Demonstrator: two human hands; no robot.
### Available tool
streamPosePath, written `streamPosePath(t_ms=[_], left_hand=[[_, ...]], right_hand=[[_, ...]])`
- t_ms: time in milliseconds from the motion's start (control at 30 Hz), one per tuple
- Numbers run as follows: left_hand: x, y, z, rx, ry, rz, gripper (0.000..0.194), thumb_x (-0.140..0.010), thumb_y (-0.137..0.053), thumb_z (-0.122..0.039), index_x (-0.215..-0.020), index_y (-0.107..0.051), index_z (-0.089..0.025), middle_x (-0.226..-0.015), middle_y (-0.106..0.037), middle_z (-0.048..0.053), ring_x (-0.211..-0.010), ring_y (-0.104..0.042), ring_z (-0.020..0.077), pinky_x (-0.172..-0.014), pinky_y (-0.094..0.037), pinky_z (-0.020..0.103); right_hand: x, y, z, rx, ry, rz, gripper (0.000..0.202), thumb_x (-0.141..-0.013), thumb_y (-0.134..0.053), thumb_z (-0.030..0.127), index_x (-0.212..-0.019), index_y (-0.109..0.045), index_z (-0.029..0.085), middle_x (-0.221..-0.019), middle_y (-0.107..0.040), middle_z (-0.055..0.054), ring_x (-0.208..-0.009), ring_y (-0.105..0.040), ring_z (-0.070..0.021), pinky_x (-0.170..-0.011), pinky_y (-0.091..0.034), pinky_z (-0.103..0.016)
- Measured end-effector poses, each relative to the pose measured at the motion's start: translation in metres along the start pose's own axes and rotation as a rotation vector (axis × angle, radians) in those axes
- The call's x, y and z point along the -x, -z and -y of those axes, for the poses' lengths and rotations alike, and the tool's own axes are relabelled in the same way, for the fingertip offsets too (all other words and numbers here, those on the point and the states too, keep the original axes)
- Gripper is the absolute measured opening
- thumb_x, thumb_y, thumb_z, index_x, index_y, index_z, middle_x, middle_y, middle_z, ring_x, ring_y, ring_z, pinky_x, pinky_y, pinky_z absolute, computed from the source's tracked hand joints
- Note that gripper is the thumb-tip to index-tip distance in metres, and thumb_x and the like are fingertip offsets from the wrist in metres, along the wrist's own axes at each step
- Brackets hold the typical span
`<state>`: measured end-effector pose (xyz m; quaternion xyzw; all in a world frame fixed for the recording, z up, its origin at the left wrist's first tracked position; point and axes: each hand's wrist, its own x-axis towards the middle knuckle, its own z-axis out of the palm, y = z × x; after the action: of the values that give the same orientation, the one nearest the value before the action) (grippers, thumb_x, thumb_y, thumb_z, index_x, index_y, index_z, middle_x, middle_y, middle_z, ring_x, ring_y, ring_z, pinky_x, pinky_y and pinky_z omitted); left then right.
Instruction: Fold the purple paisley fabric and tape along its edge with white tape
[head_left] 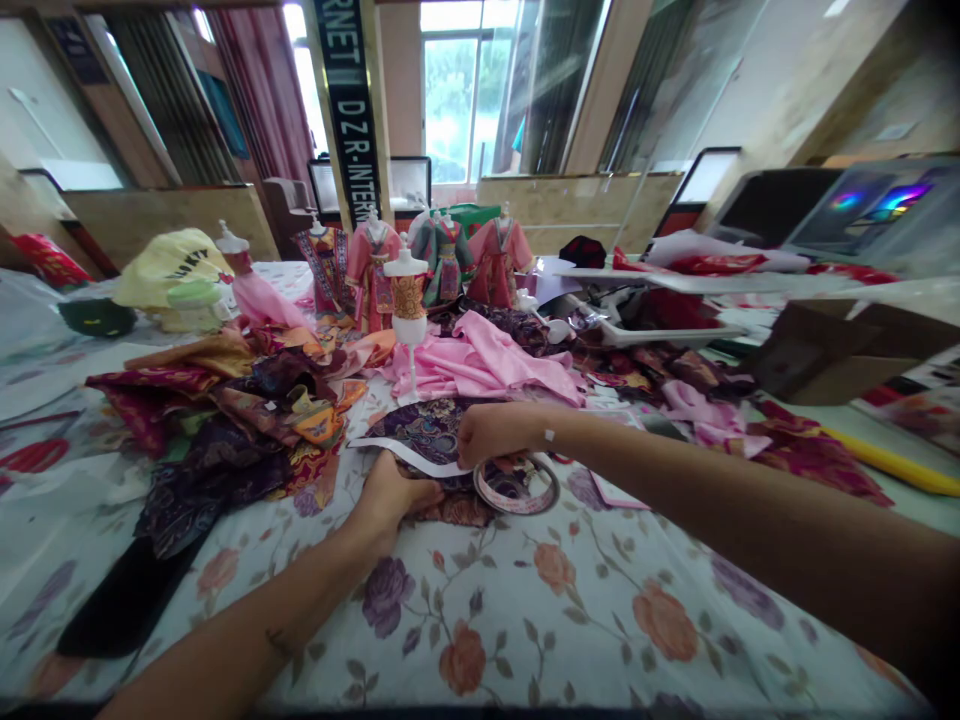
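A piece of dark purple patterned fabric lies in front of me, with a white strip of tape curving along its near edge. My left hand grips this near edge, thumb on top and the other fingers mostly hidden. Closed in a fist over the right end of the strip, my right hand holds the tape. Just below that hand is the tape roll, tilted, its pale printed core showing. Right behind the fabric stands a small white mannequin wearing an orange-gold patterned top.
Pink satin fabric lies behind my hands. Patterned scraps pile up on the left. Several dressed mannequins line the back. At right are a cardboard box and a yellow tool. A floral tablecloth covers the table.
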<state>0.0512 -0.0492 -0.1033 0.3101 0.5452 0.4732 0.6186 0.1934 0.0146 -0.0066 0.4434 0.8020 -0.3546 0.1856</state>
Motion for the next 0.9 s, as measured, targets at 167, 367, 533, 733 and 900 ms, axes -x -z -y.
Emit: streamPosePath(t_ms=[167,367,533,733,900], left_hand=[[0.000,0.003,0.000,0.037,-0.010,0.052,0.057,-0.048,-0.074,0.004,-0.098,-0.053,-0.016,-0.083,-0.070,0.005,-0.067,-0.067,0.0177,-0.064,-0.056,0.030],[-0.003,0.008,0.002,0.052,-0.002,0.110,0.054,-0.051,-0.074,0.001,-0.098,-0.054,-0.015,-0.080,-0.071,0.006,-0.067,-0.067,0.0180,-0.067,-0.055,0.031],[-0.001,0.010,0.002,0.060,-0.013,0.144,0.058,-0.051,-0.076,-0.002,-0.103,-0.055,-0.015,-0.083,-0.072,0.007,-0.073,-0.068,0.0199,-0.069,-0.055,0.031],[-0.001,0.013,0.002,0.020,-0.022,0.237,0.056,-0.050,-0.079,-0.007,-0.102,-0.059,-0.012,-0.089,-0.072,0.011,-0.078,-0.068,0.0231,-0.071,-0.054,0.033],[-0.001,0.016,0.001,0.043,0.000,0.302,0.052,-0.052,-0.082,-0.010,-0.101,-0.063,-0.012,-0.094,-0.072,0.012,-0.083,-0.068,0.0232,-0.077,-0.054,0.032]], right_hand=[[0.000,-0.003,0.004,0.077,-0.065,-0.033,0.016,-0.074,-0.052,0.018,-0.076,-0.065,0.009,-0.035,-0.041,0.006,-0.036,-0.037,-0.0080,-0.042,-0.031,-0.021],[-0.006,-0.011,0.008,0.163,-0.080,-0.014,0.018,-0.072,-0.054,0.018,-0.079,-0.068,0.010,-0.041,-0.048,0.003,-0.040,-0.045,-0.0108,-0.045,-0.037,-0.022],[-0.008,-0.016,0.015,0.242,-0.084,-0.029,0.018,-0.072,-0.054,0.016,-0.077,-0.070,0.007,-0.044,-0.054,-0.001,-0.041,-0.048,-0.0115,-0.046,-0.037,-0.022],[-0.009,-0.019,0.019,0.301,-0.085,-0.041,0.023,-0.072,-0.054,0.018,-0.081,-0.071,0.005,-0.056,-0.065,-0.008,-0.044,-0.051,-0.0128,-0.044,-0.036,-0.022],[-0.007,-0.020,0.020,0.314,-0.088,-0.041,0.026,-0.072,-0.053,0.019,-0.081,-0.071,0.003,-0.068,-0.069,-0.013,-0.049,-0.056,-0.0155,-0.045,-0.038,-0.023]])
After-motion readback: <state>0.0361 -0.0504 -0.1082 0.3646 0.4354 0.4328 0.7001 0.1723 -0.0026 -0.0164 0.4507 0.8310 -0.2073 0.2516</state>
